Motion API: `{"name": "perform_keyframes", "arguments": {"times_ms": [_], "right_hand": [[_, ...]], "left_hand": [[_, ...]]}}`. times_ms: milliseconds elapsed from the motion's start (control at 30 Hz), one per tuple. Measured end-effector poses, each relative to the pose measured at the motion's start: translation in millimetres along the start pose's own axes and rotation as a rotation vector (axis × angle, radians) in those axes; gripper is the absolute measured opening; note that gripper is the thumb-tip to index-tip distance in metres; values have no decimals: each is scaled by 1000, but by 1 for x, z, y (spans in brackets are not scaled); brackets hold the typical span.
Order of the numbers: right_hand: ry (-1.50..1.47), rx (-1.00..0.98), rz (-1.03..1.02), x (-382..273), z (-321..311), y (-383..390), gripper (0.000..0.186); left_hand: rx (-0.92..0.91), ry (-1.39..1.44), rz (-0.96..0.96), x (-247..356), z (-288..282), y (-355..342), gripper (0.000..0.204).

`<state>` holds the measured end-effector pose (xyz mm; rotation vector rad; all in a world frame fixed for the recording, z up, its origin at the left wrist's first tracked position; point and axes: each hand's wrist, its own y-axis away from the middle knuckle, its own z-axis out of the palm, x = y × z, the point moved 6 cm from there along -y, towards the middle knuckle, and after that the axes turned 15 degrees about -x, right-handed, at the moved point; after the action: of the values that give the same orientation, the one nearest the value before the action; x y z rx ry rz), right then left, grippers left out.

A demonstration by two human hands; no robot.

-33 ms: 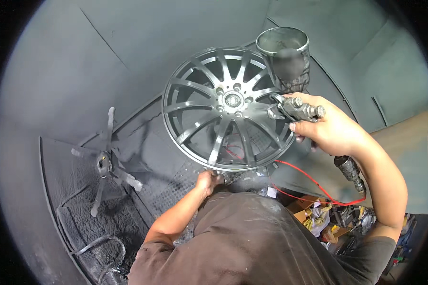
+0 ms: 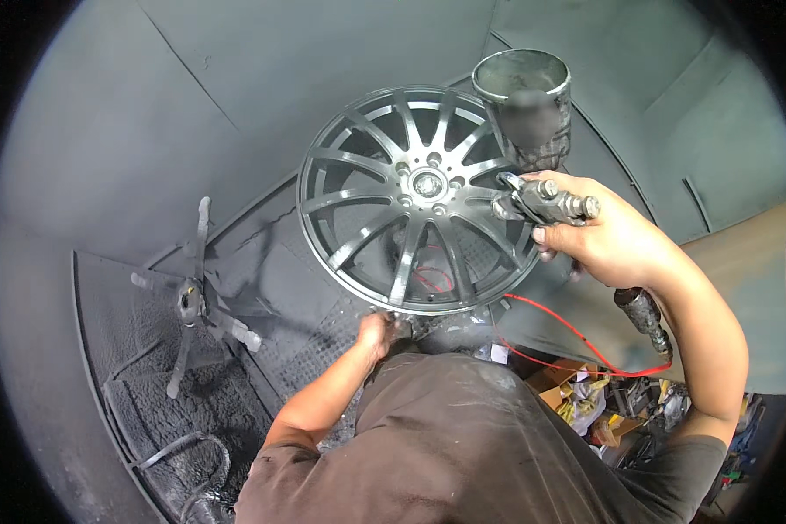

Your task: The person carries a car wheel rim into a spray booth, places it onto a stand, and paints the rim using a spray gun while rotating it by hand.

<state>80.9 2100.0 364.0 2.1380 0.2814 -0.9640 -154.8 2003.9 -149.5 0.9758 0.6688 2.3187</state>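
A dark multi-spoke alloy wheel (image 2: 415, 196) stands tilted toward me, coated in grey-black paint. My right hand (image 2: 611, 240) is closed around a paint-crusted spray gun (image 2: 541, 203), held close to the wheel's right side. The gun carries an open metal cup (image 2: 524, 100) on top. A red hose (image 2: 576, 336) runs from the gun's handle down to the right. My left hand (image 2: 377, 334) reaches under the wheel and grips at its lower rim, where the support is hidden.
Grey curved booth walls (image 2: 236, 105) surround the wheel. A paint-covered star-shaped stand (image 2: 192, 301) sits at the left on a coated grating floor (image 2: 314, 349). Boxes and clutter (image 2: 594, 402) lie at the lower right behind me.
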Motion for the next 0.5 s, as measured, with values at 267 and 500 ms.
{"name": "perform_keyframes", "arguments": {"times_ms": [267,500], "right_hand": [[-17,37,-150,-3,2,-4,51],[-96,25,-194,-6,-1,8,40]], "left_hand": [[99,48,117,43,8,11,20],[101,125,158,44,31,23,15]]}}
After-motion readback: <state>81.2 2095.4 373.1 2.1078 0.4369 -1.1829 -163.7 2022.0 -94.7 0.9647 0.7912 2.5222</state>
